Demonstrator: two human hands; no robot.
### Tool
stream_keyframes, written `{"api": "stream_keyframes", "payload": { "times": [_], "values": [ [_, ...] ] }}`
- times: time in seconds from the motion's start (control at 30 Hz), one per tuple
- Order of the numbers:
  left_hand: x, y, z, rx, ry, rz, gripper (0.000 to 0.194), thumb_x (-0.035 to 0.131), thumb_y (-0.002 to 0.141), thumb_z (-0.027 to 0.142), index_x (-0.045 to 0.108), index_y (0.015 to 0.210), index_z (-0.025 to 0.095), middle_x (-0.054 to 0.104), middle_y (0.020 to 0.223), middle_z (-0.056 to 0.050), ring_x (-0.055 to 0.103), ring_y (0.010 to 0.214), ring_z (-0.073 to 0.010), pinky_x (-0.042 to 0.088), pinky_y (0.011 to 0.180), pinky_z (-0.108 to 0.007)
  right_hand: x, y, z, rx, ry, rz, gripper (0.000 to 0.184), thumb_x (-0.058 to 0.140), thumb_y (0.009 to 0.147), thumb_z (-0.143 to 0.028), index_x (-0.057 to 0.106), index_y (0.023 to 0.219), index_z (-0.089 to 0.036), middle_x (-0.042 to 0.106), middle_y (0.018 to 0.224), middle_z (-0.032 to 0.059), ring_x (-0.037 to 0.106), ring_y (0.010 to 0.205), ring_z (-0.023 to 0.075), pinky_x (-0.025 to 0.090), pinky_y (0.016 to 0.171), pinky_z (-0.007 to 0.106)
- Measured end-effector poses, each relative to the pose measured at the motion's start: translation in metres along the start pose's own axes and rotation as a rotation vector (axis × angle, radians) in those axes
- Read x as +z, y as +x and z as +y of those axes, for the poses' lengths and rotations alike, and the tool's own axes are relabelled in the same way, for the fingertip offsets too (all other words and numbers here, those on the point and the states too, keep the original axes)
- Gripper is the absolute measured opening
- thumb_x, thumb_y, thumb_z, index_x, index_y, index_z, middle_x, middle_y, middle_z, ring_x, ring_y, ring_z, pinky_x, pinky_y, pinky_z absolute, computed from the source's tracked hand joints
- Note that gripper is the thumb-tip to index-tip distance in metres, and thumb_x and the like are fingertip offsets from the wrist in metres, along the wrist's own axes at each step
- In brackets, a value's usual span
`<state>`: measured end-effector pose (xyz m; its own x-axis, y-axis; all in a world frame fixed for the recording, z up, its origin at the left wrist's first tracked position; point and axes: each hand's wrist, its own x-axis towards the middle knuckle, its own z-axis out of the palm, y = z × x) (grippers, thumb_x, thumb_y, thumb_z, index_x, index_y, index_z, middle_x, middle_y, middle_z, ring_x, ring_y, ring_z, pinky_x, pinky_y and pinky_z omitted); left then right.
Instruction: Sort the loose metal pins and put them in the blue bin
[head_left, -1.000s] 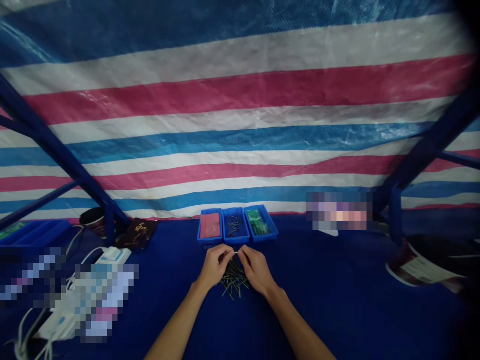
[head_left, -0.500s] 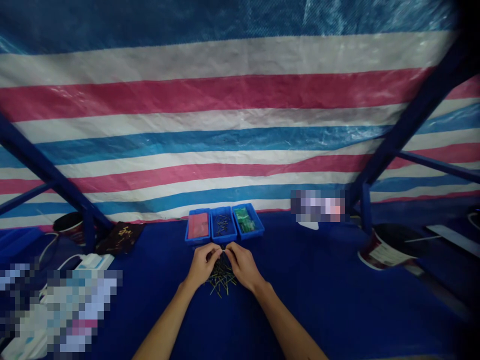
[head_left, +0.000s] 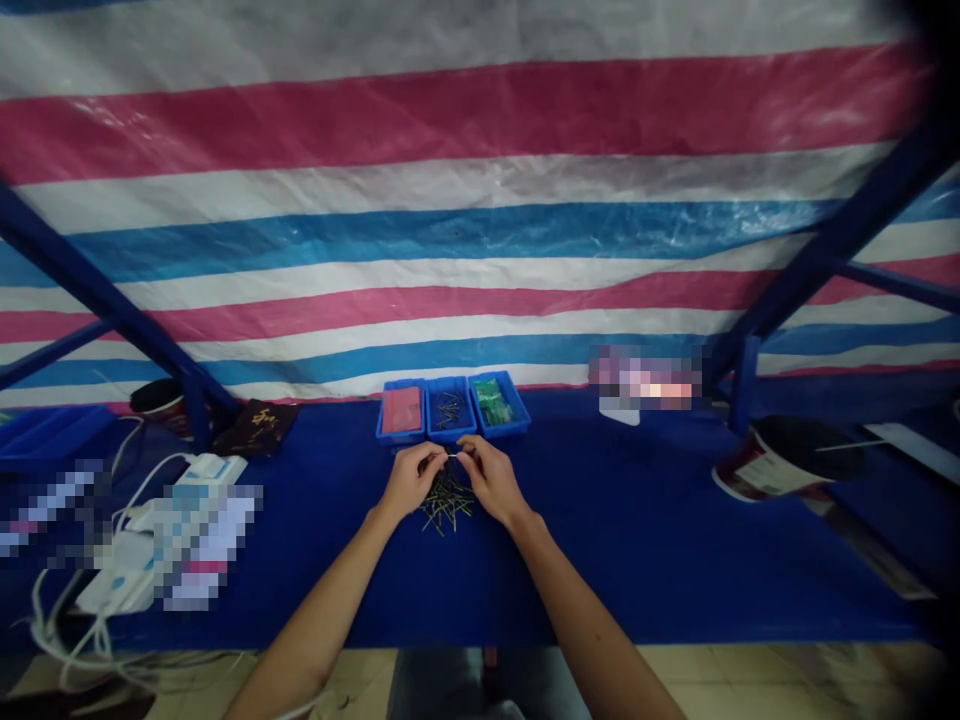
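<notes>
**Small bright sliver (head_left: 453,455) pinched between left hand (head_left: 411,480) and right hand (head_left: 491,480), just above a pile of thin dark pins (head_left: 447,505)**

Held the sliver at the fingertips of both hands, out over the blue-covered counter (head_left: 600,570); both hands narrowly closed on it, too small a piece to identify more exactly; hovered directly above the loose pile of pins, brassy at the tips and crossed every which way on the counter; sat just behind the pile, in a tight row, three blue plastic bins: a pink-red item (head_left: 402,410) in the left bin (head_left: 391,436), dark pins (head_left: 450,410) in the middle bin (head_left: 442,436), green pieces (head_left: 492,400) in the right bin (head_left: 510,428); lay well to the left a white power strip (head_left: 214,470) with white cables (head_left: 75,630) trailing over the counter edge, then a dark pouch with gold lettering (head_left: 257,428); stood well to the right a tilted paint tub (head_left: 786,458); rose behind everything a pink, white and blue striped tarpaulin (head_left: 480,240), crossed by blue metal struts (head_left: 832,250); showed below the counter a tiled floor (head_left: 697,680).
</notes>
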<state>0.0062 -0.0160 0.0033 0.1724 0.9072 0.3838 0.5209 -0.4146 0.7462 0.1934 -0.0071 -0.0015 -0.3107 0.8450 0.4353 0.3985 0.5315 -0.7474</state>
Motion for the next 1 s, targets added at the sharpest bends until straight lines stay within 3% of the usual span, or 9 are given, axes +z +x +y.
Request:
{"api": "stream_keyframes", "payload": {
  "times": [0.23,0.43,0.57,0.67,1.0],
  "values": [
    [0.000,-0.001,0.002,0.039,0.022,-0.019,0.028,0.051,0.098,0.034,0.068,0.085,0.016,0.063,0.069,-0.001,0.053,0.060,-0.0124,0.039,0.060,-0.024,0.007,0.001,0.002,-0.021,-0.079,-0.013,0.026,0.038,0.103,-0.028,0.060,0.091,-0.022,0.063,0.089,0.0041,0.059,0.077,0.0160,0.041,0.072,0.025],
    [0.001,-0.004,0.004,0.126,0.087,-0.016,0.026,0.052,0.098,0.031,0.069,0.087,0.016,0.063,0.073,-0.003,0.055,0.064,-0.0137,0.041,0.065,-0.025,0.010,0.001,0.007,0.024,-0.191,0.026,0.042,0.035,0.104,-0.033,0.049,0.067,-0.020,0.053,0.062,-0.0001,0.047,0.055,0.0135,0.028,0.058,0.027],
    [0.000,-0.005,0.004,0.125,0.111,0.008,0.027,0.052,0.098,0.033,0.069,0.086,0.016,0.060,0.068,-0.002,0.052,0.061,-0.0136,0.041,0.063,-0.026,0.009,0.004,0.007,0.038,-0.159,0.021,0.050,0.036,0.104,-0.039,0.047,0.060,-0.020,0.051,0.055,-0.0008,0.043,0.050,0.0123,0.026,0.057,0.027],
    [0.000,-0.004,0.004,0.105,0.107,0.015,0.028,0.052,0.098,0.034,0.069,0.086,0.016,0.060,0.068,-0.002,0.051,0.060,-0.0135,0.041,0.061,-0.026,0.005,0.005,0.004,0.058,-0.097,0.033,0.049,0.038,0.103,-0.041,0.050,0.061,-0.019,0.054,0.057,-0.0002,0.047,0.053,0.0128,0.030,0.057,0.026],
    [0.000,-0.001,0.000,0.050,0.040,0.029,0.032,0.051,0.098,0.038,0.068,0.082,0.016,0.063,0.067,-0.002,0.053,0.059,-0.0131,0.039,0.059,-0.024,0.001,0.003,0.007,0.082,0.102,0.055,0.018,0.055,0.094,-0.031,0.068,0.086,-0.021,0.069,0.082,0.0034,0.063,0.072,0.0177,0.045,0.065,0.027]
  ]
}}
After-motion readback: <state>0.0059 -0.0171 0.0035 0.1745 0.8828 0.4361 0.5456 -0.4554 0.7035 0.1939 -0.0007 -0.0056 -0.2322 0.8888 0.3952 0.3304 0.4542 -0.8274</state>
